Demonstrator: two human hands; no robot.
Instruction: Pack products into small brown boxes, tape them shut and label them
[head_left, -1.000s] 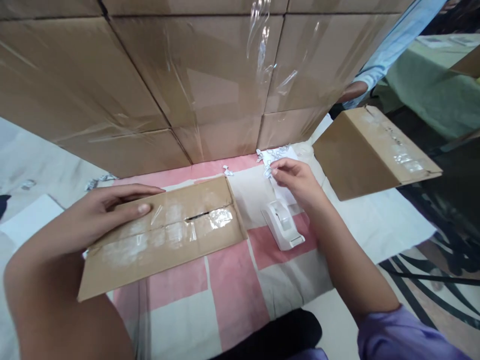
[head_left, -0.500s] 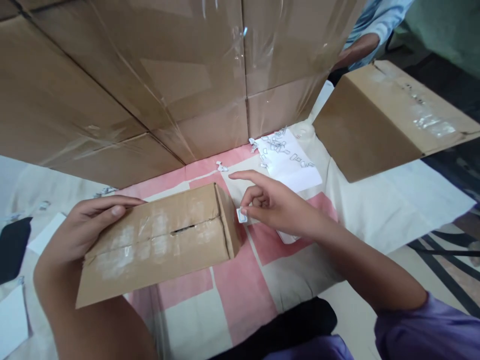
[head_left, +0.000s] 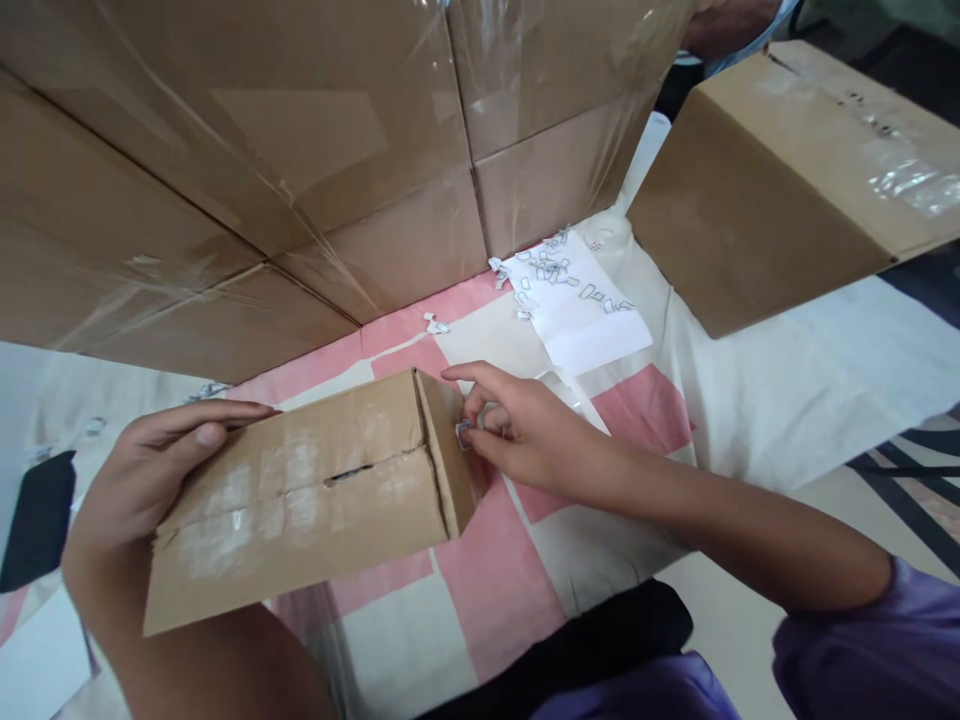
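Note:
My left hand (head_left: 169, 455) grips a small cardboard box (head_left: 300, 490) by its left end, thumb on top and fingers over the far edge. A narrow slit shows in the taped seam on the box's top. Between the thumb and a finger of my right hand (head_left: 517, 425) is a small paper slip (head_left: 463, 433) with a dark outline. That hand is right beside the box's right end face; whether the slip touches the box I cannot tell. Farther back, a white sheet of paper (head_left: 592, 330) carries several similar outlined slips.
A wall of taped cardboard (head_left: 390, 240) rises behind the pink and white cloth (head_left: 495, 590). Another cardboard box (head_left: 750, 220) stands at right, a person's arm (head_left: 727, 25) behind it. Crumpled paper (head_left: 435, 324) lies near the wall. At left are a dark flat object (head_left: 36, 520) and white paper (head_left: 49, 655).
My right hand has brought the slip left, up close to the box's right end. The box is still in my left hand, slightly turned. The view has shifted a little.

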